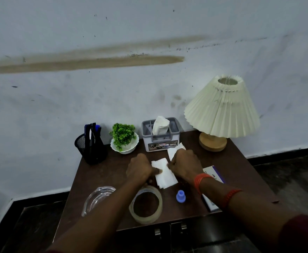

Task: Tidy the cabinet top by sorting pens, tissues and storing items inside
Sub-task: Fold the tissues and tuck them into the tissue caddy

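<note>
Head view, brown cabinet top (113,172) against stained wall (113,97), left hand (139,169) and right hand (184,165) pinching 1 tissue (165,177)

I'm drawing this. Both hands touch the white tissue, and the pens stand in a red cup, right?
Not red: the head view shows the pens in a black cup. The left hand and right hand do touch the white tissue.

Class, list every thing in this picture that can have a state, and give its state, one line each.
Tissue, lying on cabinet top.
Left hand, pinches tissue's left edge.
Right hand, grips tissue's right edge.
Tissue box, one tissue sticking up.
Pen holder, upright, holding pens.
Lamp, upright, seemingly unlit.
Tape roll, lying flat.
Blue cap, standing alone.
Cabinet doors, shut.
</note>
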Tool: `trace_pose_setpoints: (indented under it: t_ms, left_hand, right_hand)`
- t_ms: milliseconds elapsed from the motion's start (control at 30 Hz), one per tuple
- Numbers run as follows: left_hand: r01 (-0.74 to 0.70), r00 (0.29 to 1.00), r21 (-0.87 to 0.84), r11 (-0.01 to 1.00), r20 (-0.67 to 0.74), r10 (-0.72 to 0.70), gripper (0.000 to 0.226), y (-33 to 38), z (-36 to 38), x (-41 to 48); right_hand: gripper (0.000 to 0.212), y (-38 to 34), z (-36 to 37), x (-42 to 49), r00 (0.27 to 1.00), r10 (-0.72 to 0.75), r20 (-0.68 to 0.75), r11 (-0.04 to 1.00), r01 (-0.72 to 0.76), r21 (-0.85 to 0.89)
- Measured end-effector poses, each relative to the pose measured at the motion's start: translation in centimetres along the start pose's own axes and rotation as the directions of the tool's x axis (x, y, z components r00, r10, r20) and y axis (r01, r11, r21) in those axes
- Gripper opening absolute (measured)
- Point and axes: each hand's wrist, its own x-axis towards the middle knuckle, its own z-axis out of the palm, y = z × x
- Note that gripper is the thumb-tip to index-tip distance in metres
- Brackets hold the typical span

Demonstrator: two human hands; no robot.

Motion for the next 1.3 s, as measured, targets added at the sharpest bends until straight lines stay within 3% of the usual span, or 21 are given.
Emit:
trace_pose_setpoints:
  t_ms: [233, 433, 500, 567, 767, 933, 1033, 1167, 1300]
  left_hand:
    - [0.090, 0.995, -0.132, 0.987, 0.065, -0.082, 0.032, -0.2, 0.5, 0.2]
    - [0.028, 1.000, -0.198, 0.980, 0.012, -0.027, 0.021, -0.9, 0.7, 0.5]
    - [0.039, 0.999, -0.266, 0.963, 0.001, -0.041, 0.018, -0.9, 0.7, 0.4]
    - [0.041, 0.999, -0.329, 0.943, -0.012, -0.047, 0.019, -1.0, 0.7, 0.5]
    - [0.032, 0.999, -0.570, 0.821, 0.037, -0.013, 0.047, -0.9, 0.2, 0.3]
    - [0.025, 0.979, -0.681, 0.732, 0.164, 0.118, 0.043, 0.2, -2.0, 0.6]
    - [-0.058, 0.984, -0.668, 0.742, 0.087, 0.155, 0.043, 0.9, -3.4, 1.2]
    - [-0.208, 0.977, -0.623, 0.754, -0.098, 0.188, 0.024, 2.8, -4.9, 2.2]
    - [-0.323, 0.944, -0.533, 0.782, -0.240, 0.227, 0.020, 3.9, -5.6, 3.9]
  right_hand:
    - [0.042, -0.3, 1.0, -0.4, 0.994, 0.094, 0.046, 0.995, -0.096, 0.028]
    - [0.034, -0.5, 1.4, -0.5, 0.985, 0.163, 0.055, 0.970, -0.170, 0.177]
    - [0.022, -0.8, 0.9, -0.9, 0.983, 0.179, 0.046, 0.947, -0.184, 0.265]
    - [0.005, -1.1, 0.3, -1.1, 0.986, 0.164, 0.040, 0.931, -0.168, 0.324]
    - [0.036, -1.2, -1.9, -0.7, 0.999, 0.045, 0.024, 0.925, -0.051, 0.378]
    - [0.022, -1.5, -4.7, 0.3, 0.994, -0.092, -0.059, 0.905, 0.108, 0.411]
    - [0.019, -1.9, -5.8, 1.2, 0.988, -0.107, -0.115, 0.886, 0.147, 0.439]
    - [0.016, -2.6, -6.6, 2.3, 0.972, -0.092, -0.215, 0.874, 0.182, 0.451]
    - [0.019, -3.5, -6.9, 3.9, 0.949, -0.143, -0.280, 0.933, 0.224, 0.283]
